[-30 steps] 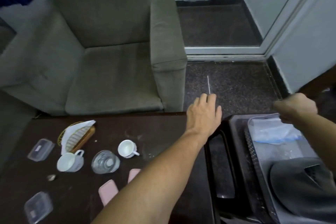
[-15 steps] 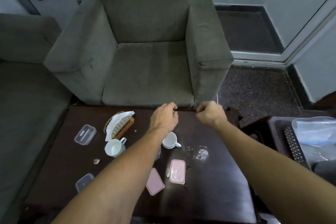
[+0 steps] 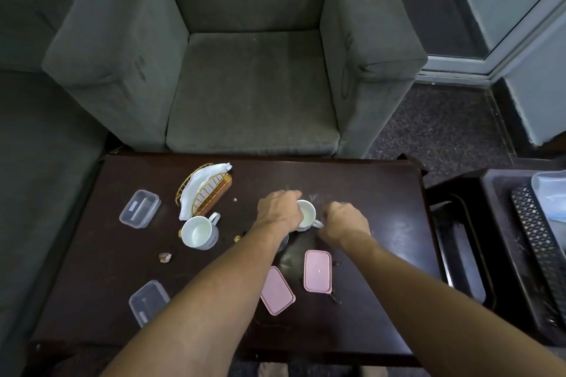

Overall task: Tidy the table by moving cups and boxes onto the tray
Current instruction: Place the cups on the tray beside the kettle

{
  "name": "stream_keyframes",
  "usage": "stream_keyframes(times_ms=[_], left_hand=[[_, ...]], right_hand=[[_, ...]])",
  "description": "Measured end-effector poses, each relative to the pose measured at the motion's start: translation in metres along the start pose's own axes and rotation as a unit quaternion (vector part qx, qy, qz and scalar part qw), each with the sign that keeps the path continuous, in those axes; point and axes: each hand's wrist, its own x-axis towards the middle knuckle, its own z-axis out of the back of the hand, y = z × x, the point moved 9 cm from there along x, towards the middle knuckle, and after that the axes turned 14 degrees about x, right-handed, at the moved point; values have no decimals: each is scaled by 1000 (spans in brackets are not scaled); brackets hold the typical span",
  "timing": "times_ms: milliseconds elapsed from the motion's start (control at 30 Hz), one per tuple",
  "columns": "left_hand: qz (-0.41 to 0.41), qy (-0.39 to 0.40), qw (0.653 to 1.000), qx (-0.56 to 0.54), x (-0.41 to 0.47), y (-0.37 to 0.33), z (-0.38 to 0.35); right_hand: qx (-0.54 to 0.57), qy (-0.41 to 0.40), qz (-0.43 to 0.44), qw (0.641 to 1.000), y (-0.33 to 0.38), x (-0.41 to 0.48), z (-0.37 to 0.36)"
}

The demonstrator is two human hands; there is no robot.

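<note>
Since the small cup (image 3: 306, 214) sits upright between my 2 hands near the middle of the table (image 3: 382, 193), the coming move turns on its handle (image 3: 318, 223), which sticks out to the right and a little toward me, straight at my right hand (image 3: 344, 223). My left hand (image 3: 280, 211) is curled round the cup's left wall and far rim, knuckles up. My right fingers are bent down at the handle's tip; whether they pinch it I cannot tell, because the hand covers them. The tray (image 3: 497, 223) lies well off to my right, past the table's edge, so I judge the right hand the nearer carrier.
</note>
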Motion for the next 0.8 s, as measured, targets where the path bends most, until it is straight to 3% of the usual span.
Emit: stream_keyframes(times_ms=[267, 567, 667, 800], left_hand=[[37, -9, 999, 17, 10, 1, -4], [33, 16, 999, 21, 11, -8, -11], [32, 21, 999, 36, 13, -10, -10], [23, 40, 999, 28, 16, -12, -12]], right_hand=[[-6, -36, -11, 999, -16, 22, -13], [146, -116, -46, 981, -31, 20, 8], [163, -83, -27, 983, -24, 9, -7], [107, -24, -13, 994, -12, 1, -31]])
